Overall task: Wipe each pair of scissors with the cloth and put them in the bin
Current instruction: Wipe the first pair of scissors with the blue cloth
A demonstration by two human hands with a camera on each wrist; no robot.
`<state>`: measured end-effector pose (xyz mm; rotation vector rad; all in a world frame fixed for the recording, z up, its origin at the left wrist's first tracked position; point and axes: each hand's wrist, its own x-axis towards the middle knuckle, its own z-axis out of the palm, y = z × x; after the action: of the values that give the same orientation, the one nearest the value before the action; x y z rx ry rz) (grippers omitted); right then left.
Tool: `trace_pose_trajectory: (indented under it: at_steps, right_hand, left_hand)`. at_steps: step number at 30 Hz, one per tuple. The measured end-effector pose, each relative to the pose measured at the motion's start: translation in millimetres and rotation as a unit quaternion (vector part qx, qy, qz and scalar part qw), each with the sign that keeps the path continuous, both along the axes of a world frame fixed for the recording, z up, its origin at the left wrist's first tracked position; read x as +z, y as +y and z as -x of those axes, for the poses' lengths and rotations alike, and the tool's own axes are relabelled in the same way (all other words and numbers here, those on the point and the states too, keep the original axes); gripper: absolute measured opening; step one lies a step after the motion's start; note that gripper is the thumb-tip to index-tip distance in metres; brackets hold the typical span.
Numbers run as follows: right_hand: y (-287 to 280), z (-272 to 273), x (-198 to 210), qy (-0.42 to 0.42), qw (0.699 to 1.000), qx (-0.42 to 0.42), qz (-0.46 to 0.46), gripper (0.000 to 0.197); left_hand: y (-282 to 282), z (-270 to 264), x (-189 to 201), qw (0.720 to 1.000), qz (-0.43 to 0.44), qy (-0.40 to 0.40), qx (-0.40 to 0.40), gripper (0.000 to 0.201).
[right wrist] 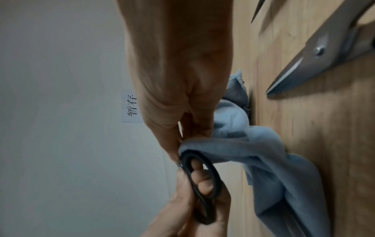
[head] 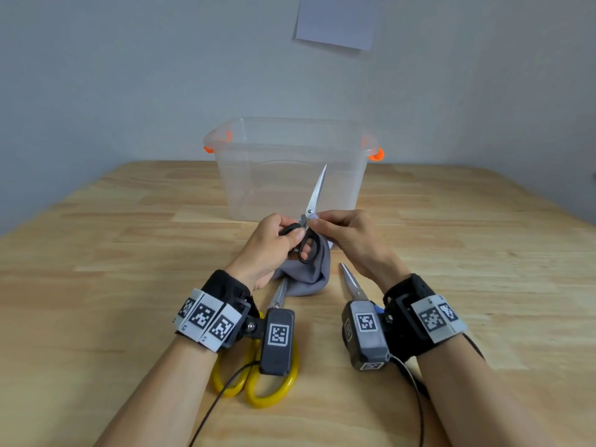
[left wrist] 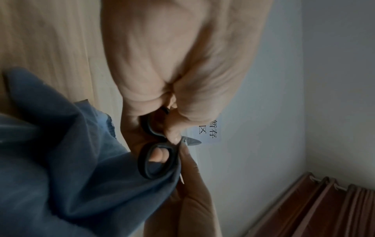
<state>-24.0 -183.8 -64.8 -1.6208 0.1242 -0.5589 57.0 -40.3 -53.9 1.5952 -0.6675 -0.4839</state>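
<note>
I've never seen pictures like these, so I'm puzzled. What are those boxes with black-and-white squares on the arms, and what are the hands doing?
No robot here, just a person's two hands. The boxes are cameras: the left wrist camera and the right wrist camera each look along a hand and took the two close-up pictures. The big picture comes from a camera on the head. The left hand grips the black scissors by a handle, blades pointing up. The right hand pinches a grey-blue cloth against them. On the wooden table lie yellow scissors and another pair, with a clear bin behind.
</note>
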Motion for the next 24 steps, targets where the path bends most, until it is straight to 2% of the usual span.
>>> trace_pose_trajectory:
  at_steps: [3,7,10,12,18,24]
  right_hand:
    - [1.3,1.1,1.8,0.010,0.998,-0.049,0.045,0.012]
    - [3.5,-1.7,-0.6,0.020,0.988,-0.109,0.108,0.027]
    - [4.6,-3.4,-1.3,0.014,0.985,-0.126,0.118,0.029]
    - [3.4,-3.2,-1.3,0.009,0.987,-0.118,0.108,0.027]
    - [-1.7,-0.1,-1.8,0.009,1.000,-0.010,0.015,0.011]
    - [0.6,-0.2,-0.7,0.016,0.996,-0.060,0.063,0.018]
  left_hand:
    - [1.2,1.5,-0.3,0.999,-0.024,-0.026,0.001,0.005]
    - [0.1,1.8,-4.5,0.998,-0.034,-0.049,-0.002,0.009]
    - [0.3,2.0,-5.3,0.998,-0.036,-0.057,0.003,0.008]
    - [0.4,-0.7,-7.2,0.998,-0.038,-0.059,0.001,0.009]
    - [2.1,-1.0,-0.6,1.000,-0.011,-0.024,0.002,0.006]
    - [5.5,2.7,1.1,0.998,-0.028,-0.053,-0.029,0.009]
